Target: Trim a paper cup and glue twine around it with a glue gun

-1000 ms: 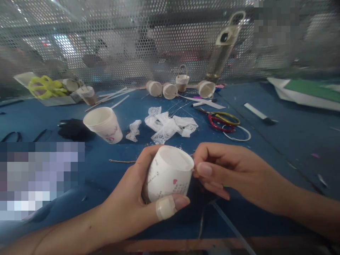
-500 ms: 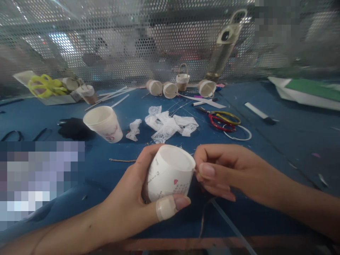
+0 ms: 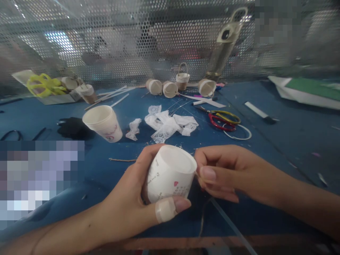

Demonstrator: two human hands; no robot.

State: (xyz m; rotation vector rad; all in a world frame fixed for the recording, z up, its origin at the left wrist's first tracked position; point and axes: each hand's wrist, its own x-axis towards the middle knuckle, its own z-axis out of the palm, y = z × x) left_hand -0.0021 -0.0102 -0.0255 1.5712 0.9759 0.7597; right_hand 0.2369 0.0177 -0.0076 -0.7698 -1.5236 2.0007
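My left hand [image 3: 132, 191], a bandage around its thumb, is wrapped round a white paper cup [image 3: 170, 177]. The cup is tilted with its closed base facing up, and small printed marks and a red heart show on its side. At the base's right edge, my right hand [image 3: 217, 173] pinches thumb to forefinger on a thin brown twine [image 3: 203, 217]. Some of the twine dangles below that hand; the pinched part is mostly hidden. Beyond the hands lie crumpled white lace [image 3: 170, 125] and a stack of paper cups [image 3: 103, 124].
Scissors [image 3: 223, 118] with red and yellow handles lie right of the lace. Several small twine-wrapped baskets [image 3: 182, 83] line the back, by a leaning bottle [image 3: 221, 53] and a perforated metal screen [image 3: 119, 46]. A translucent stick [image 3: 233, 226] crosses the table's front edge.
The cup has shifted very slightly to the right. My right fingers have moved a little at the base's edge, their pinch kept.
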